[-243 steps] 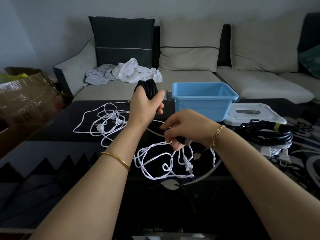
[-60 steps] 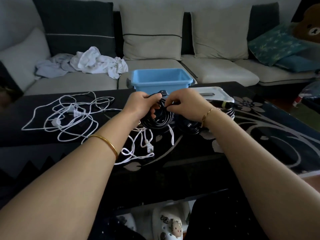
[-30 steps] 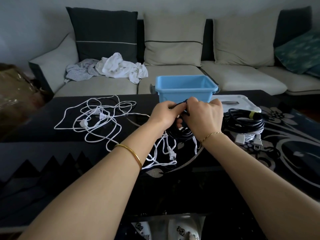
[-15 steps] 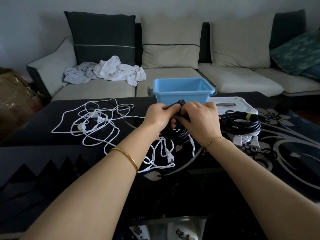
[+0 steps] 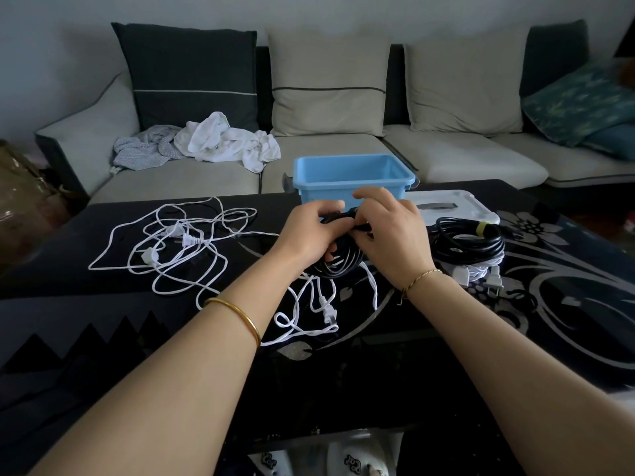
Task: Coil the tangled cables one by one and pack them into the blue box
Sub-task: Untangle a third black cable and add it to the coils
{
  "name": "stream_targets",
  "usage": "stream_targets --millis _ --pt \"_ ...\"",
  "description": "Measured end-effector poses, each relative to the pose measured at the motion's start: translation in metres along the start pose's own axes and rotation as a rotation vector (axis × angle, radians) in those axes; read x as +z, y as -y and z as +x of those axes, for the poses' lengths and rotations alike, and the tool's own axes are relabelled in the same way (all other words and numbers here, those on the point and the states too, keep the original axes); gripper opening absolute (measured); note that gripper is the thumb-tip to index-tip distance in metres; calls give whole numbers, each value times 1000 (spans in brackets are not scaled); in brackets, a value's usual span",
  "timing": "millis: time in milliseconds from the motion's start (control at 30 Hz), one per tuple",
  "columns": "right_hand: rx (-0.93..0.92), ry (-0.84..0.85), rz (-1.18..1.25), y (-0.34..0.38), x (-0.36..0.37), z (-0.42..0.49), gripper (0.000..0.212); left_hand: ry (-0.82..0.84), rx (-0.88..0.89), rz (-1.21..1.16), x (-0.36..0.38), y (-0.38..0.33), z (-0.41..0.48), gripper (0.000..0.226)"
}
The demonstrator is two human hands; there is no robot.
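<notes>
A coiled black cable (image 5: 338,264) hangs between both hands just in front of the blue box (image 5: 354,176). My left hand (image 5: 309,235) grips the top of the coil. My right hand (image 5: 391,235) pinches the cable's end at the coil's top, its fingers curled round it. A tangle of white cables (image 5: 178,245) lies on the table to the left, and more white cable with a plug (image 5: 323,310) trails under the hands. A second black coil with a yellow band (image 5: 470,235) rests at the right on other white cables.
The box's white lid (image 5: 453,209) lies flat right of the box. The dark patterned glass table (image 5: 567,304) ends close to a sofa with cushions and crumpled clothes (image 5: 220,140). A cardboard box (image 5: 20,197) stands at the far left.
The black coil went from my raised left hand down to both hands before the box. Over the last second the hands stayed on the coil's top, fingers shifting slightly.
</notes>
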State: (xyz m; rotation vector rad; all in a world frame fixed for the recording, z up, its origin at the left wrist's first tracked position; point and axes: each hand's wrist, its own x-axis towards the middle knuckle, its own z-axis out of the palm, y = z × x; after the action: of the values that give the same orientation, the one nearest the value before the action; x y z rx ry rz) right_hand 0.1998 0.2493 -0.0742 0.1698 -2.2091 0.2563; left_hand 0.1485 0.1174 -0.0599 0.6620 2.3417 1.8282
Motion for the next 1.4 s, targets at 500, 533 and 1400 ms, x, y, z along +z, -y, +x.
stream_targets --millis 500,533,1400 --pt "135 57 -85 -2 -8 3 25 -75 76 -52 7 -9 -2 24" --pt "152 82 -88 -3 -10 5 25 -75 87 -41 7 -9 -2 15" --pt "-61 -95 84 -1 -9 9 14 -5 -105 -289 3 -12 -1 16"
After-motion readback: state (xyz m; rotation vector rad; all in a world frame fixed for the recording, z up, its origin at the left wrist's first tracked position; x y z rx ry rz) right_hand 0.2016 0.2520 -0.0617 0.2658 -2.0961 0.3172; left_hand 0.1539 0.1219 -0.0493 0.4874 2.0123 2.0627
